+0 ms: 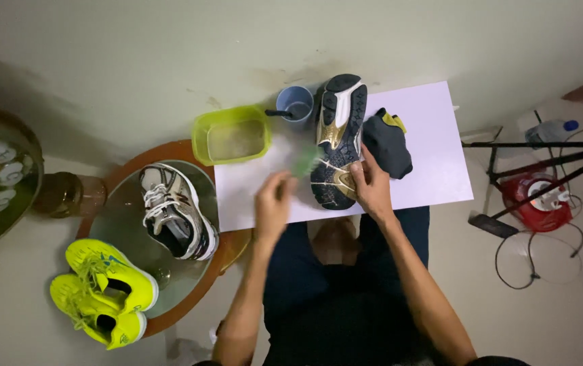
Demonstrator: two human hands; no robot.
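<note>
— What are your fingers doing?

— My right hand (371, 184) is gripping the upturned shoe (339, 139), fingers wrapped over its near end. My left hand (272, 203) is closing around a blurred green brush (305, 161) just beside the sole.

— Which way is the shoe pointing?

— It is lying sole-up on the white bench (434, 146), long axis running away from me, the far end nearing the blue cup (295, 103). A dark cloth (388, 146) is sitting beside it.

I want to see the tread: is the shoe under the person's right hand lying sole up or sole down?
Sole up. The shoe shows its black, white and gold tread to the camera, steadied on the white board by the right hand.
</note>
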